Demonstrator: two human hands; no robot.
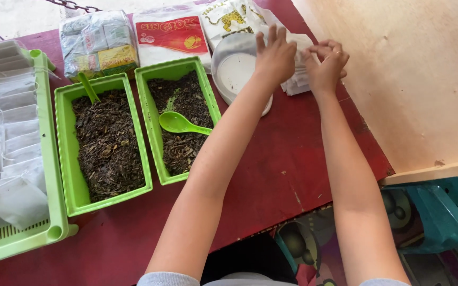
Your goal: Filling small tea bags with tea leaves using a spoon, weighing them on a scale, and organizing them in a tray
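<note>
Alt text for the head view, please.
Both hands, left hand and right hand, pick at a stack of white filter bags beside a white bowl. Two green trays of loose tea sit on the red table.

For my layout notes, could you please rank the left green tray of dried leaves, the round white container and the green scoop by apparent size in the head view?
1. Left green tray
2. Round white container
3. Green scoop
</note>
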